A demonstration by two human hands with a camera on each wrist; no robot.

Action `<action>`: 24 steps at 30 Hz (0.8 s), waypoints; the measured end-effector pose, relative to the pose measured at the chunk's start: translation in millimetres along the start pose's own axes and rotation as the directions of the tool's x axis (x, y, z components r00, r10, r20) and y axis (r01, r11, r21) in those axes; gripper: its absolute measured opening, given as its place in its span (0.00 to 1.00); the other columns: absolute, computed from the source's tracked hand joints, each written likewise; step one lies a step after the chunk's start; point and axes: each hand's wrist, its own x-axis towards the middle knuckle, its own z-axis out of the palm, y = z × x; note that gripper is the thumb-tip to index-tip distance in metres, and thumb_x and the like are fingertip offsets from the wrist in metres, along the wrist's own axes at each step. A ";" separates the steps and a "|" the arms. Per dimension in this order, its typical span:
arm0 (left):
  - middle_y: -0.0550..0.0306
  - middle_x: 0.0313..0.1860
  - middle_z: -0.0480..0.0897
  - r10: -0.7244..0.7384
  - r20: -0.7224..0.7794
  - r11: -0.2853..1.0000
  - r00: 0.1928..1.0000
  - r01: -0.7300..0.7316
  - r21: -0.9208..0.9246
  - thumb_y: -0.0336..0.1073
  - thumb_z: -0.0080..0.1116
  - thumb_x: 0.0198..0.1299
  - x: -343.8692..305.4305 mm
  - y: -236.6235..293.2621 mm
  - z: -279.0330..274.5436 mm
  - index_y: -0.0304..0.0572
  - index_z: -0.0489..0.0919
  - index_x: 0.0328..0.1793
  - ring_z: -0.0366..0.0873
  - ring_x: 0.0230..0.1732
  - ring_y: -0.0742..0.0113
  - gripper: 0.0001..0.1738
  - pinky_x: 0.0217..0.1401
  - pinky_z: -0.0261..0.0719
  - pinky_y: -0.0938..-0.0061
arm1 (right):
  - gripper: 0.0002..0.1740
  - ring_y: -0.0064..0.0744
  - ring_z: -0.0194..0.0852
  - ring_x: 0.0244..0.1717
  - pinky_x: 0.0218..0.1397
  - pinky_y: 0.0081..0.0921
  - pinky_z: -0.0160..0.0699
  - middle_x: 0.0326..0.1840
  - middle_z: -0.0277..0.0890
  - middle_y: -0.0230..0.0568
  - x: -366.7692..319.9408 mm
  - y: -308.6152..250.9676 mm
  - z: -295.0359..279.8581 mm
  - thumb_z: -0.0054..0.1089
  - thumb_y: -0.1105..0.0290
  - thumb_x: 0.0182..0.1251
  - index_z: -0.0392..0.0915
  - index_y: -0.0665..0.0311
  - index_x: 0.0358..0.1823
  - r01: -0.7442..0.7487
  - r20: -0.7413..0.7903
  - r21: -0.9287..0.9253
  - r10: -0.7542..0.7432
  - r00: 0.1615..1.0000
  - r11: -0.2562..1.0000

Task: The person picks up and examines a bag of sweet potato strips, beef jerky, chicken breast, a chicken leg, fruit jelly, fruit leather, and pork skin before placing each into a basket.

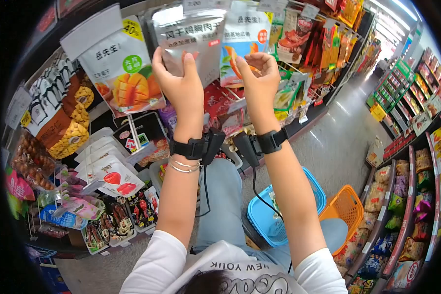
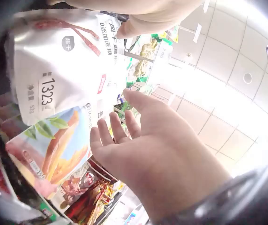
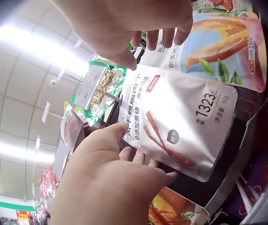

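A silver pouch of dried chicken (image 1: 196,46) hangs on the rack between my two hands. My left hand (image 1: 182,88) is at its left side, thumb overlapping the front in the head view and fingers loosely bent by the edge. Seen from the right wrist, the left fingertips (image 3: 139,158) lie right along the pouch's border. My right hand (image 1: 262,81) hovers in front of a blue-and-white sweet potato pouch (image 1: 237,44), its fingers loosely curled around nothing. In the left wrist view, the right thumb (image 2: 136,99) points towards the silver pouch.
A mango pouch (image 1: 132,88) hangs at the left, above white strawberry packs (image 1: 115,176). A blue basket (image 1: 267,215) and an orange basket (image 1: 345,210) stand on the floor beside my legs. More snack shelves (image 1: 402,215) line the aisle's right side.
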 end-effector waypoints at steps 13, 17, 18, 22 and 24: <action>0.61 0.41 0.71 -0.177 0.170 0.948 0.969 0.122 0.293 0.27 0.55 0.58 -205.5 -48.2 14.8 0.39 0.70 0.46 0.67 0.41 0.74 0.11 0.46 0.66 0.79 | 0.13 0.16 0.72 0.33 0.38 0.14 0.71 0.32 0.74 0.31 -103.5 43.6 -235.9 0.64 0.79 0.56 0.70 0.63 0.39 -0.291 -0.305 -0.167 0.232 0.924 0.942; 0.59 0.38 0.72 -0.550 0.417 0.834 0.723 0.493 0.246 0.23 0.53 0.55 -302.9 -79.3 16.4 0.40 0.72 0.42 0.73 0.37 0.70 0.08 0.41 0.70 0.77 | 0.11 0.16 0.71 0.32 0.35 0.13 0.70 0.32 0.74 0.30 -166.5 63.4 -325.0 0.63 0.77 0.58 0.70 0.63 0.39 -0.499 -0.527 -0.239 0.321 0.787 0.833; 0.59 0.38 0.74 -0.613 0.445 0.787 0.653 0.554 0.270 0.24 0.54 0.55 -331.3 -94.2 12.5 0.40 0.74 0.41 0.74 0.37 0.70 0.08 0.42 0.71 0.76 | 0.11 0.16 0.71 0.32 0.33 0.14 0.69 0.32 0.74 0.29 -182.1 68.0 -344.5 0.63 0.74 0.58 0.71 0.62 0.39 -0.570 -0.578 -0.228 0.362 0.731 0.789; 0.56 0.39 0.79 -0.808 0.466 0.590 0.361 0.501 0.633 0.26 0.56 0.54 -441.1 -147.2 -26.4 0.40 0.77 0.39 0.77 0.40 0.65 0.06 0.44 0.74 0.73 | 0.11 0.19 0.71 0.30 0.29 0.17 0.67 0.31 0.75 0.29 -268.4 113.4 -432.1 0.64 0.69 0.56 0.72 0.59 0.39 -0.772 -0.759 -0.155 0.425 0.492 0.616; 0.54 0.39 0.80 -0.875 0.405 0.483 0.265 0.543 0.687 0.27 0.56 0.54 -480.0 -167.2 -52.6 0.39 0.78 0.39 0.78 0.42 0.63 0.06 0.46 0.74 0.71 | 0.10 0.21 0.71 0.29 0.28 0.18 0.67 0.31 0.75 0.30 -311.4 133.6 -459.8 0.63 0.69 0.56 0.73 0.59 0.38 -0.832 -0.811 -0.094 0.442 0.383 0.547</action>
